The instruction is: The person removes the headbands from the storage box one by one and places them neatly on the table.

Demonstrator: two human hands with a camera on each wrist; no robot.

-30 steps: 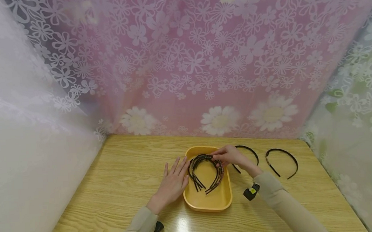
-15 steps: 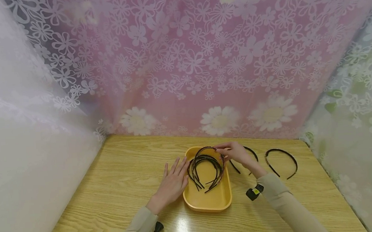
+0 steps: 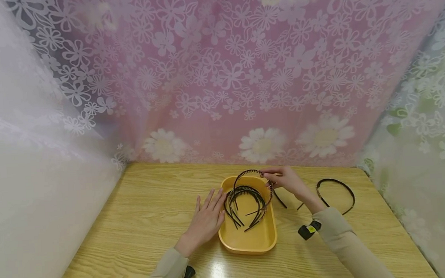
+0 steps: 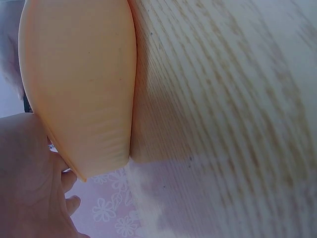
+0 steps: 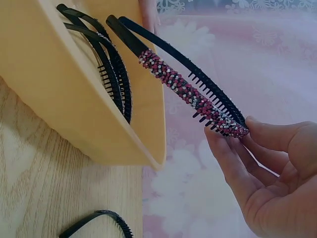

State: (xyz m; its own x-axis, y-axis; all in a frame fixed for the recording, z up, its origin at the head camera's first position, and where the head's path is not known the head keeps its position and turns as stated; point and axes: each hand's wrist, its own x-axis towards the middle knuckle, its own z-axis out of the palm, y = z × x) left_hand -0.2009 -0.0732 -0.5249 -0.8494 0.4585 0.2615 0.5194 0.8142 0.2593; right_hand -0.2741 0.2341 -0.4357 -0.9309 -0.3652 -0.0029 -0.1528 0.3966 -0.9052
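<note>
My right hand [image 3: 288, 181] pinches a black toothed headband [image 5: 188, 99] between thumb and fingers. Pink, red and silver stones cover one stretch of that band, and it hangs tilted above the yellow tray [image 3: 248, 247]. Inside the tray several more black headbands [image 3: 231, 212] lie nested, their teeth showing in the right wrist view. My left hand [image 3: 205, 220] lies with fingers spread and straight against the tray's left rim. In the left wrist view that hand [image 4: 25, 173] touches the edge of the tray's outer wall [image 4: 79, 84].
To the right on the wooden table [image 3: 154, 201] lies one headband [image 3: 352, 191]. Another headband [image 3: 280, 199], partly hidden by my right hand, lies between it and the tray. A pink flowered curtain [image 3: 220, 93] closes off the back, with pale sheets at both sides.
My right hand has lifted one headband up from the nested ones in the tray and moved it slightly back and right. My left hand has stayed at the rim.
</note>
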